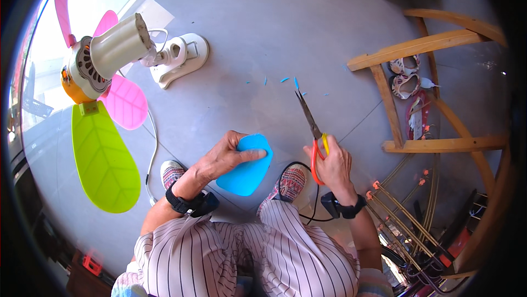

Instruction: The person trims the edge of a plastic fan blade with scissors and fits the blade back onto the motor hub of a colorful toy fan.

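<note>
The left hand (228, 155) pinches a blue sheet (244, 175), thumb flat across it, just below centre frame; the right hand (336, 168), right of centre, grips scissors (315, 131) by the handles, tips pointing up-frame — stray blades could nick that exposed thumb; a slack pinch could let the sheet slip.

And here are the trousers (186, 258), pale and loose, dark pinstripes all down the legs! Patterned shoes (173, 173), banded in red, dark and white. Left hand (222, 157) bare, black strap (180, 202) at the wrist, chunky dark box (206, 204) attached; right hand (336, 171) bare, matching band (353, 209). Pastel-striped cloth (127, 286) low on either side!
</note>
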`<action>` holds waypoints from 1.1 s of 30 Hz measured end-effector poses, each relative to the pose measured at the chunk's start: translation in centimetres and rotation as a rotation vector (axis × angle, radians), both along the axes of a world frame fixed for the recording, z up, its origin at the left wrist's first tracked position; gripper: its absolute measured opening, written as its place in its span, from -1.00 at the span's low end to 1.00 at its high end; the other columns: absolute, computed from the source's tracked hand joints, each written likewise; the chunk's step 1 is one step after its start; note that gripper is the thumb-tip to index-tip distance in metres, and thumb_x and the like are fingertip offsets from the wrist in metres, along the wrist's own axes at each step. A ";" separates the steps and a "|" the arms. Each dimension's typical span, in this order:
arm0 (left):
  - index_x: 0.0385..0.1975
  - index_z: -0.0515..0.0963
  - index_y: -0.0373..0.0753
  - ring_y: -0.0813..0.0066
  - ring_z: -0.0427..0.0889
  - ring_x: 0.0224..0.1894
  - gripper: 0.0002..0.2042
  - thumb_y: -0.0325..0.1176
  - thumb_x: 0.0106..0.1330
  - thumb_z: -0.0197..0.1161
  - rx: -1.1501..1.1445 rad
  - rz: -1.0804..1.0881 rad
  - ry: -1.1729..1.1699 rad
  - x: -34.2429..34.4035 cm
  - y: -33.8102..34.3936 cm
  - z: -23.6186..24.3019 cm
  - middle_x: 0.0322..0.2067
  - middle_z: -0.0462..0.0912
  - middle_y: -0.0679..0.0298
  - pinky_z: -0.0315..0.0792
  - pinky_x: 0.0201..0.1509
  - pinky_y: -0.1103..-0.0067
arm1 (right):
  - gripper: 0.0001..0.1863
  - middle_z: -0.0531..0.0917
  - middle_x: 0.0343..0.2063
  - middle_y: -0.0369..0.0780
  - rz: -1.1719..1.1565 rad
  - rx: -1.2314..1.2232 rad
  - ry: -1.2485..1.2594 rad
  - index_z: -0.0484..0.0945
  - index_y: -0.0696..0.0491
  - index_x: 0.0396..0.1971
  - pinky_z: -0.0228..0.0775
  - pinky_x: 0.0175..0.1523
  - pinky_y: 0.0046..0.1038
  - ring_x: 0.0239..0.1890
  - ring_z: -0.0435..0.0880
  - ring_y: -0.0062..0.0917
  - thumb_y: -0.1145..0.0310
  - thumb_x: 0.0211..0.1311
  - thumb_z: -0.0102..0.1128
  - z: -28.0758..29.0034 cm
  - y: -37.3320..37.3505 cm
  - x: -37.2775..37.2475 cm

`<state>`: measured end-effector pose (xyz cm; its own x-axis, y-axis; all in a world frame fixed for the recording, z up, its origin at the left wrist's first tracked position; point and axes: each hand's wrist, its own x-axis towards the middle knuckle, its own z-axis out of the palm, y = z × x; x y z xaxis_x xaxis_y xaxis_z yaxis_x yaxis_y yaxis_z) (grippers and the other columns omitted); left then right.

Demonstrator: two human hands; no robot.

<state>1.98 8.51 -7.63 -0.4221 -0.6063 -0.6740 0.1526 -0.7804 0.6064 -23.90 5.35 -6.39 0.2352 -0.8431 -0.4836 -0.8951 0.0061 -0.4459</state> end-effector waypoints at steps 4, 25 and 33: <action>-0.37 0.56 -0.31 0.63 0.54 -0.56 -0.77 -0.23 0.22 0.20 0.053 0.129 0.056 -0.5 0.0 -0.4 -0.52 0.60 0.34 0.46 -0.48 0.67 | -0.54 0.51 -0.40 -0.03 0.005 -0.257 0.157 0.38 0.20 -0.30 0.36 -0.32 -0.20 -0.34 0.51 -0.11 0.21 -0.07 0.35 -3.6 0.1 -1.8; -0.07 0.45 -0.37 0.50 0.45 -0.05 -0.54 -0.05 0.27 0.09 -0.504 0.701 0.362 -0.2 -0.1 0.7 -0.24 0.57 0.31 0.29 0.09 0.49 | -0.78 0.57 -0.50 -0.19 -0.738 0.148 -1.049 0.44 0.18 -0.24 0.35 -0.58 -0.52 -0.60 0.53 -0.54 0.35 0.20 0.07 5.3 -2.8 11.7; -0.17 0.50 -0.42 0.54 0.56 -0.30 -0.68 -0.24 0.29 0.11 -0.157 -0.025 0.012 18.1 9.0 -0.3 -0.42 0.59 0.19 0.50 -0.25 0.63 | -0.81 0.56 -0.64 -0.18 -0.293 -0.114 -0.934 0.47 0.27 -0.40 0.29 -0.71 -0.63 -0.74 0.51 -0.59 0.43 0.07 0.18 17.5 -7.7 18.9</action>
<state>20.11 17.55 -7.89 -0.4459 -0.6928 -0.5667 0.1422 -0.6799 0.7194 -4.98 -2.37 11.10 0.2561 -0.9589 -0.1221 -0.1524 0.0847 -0.9847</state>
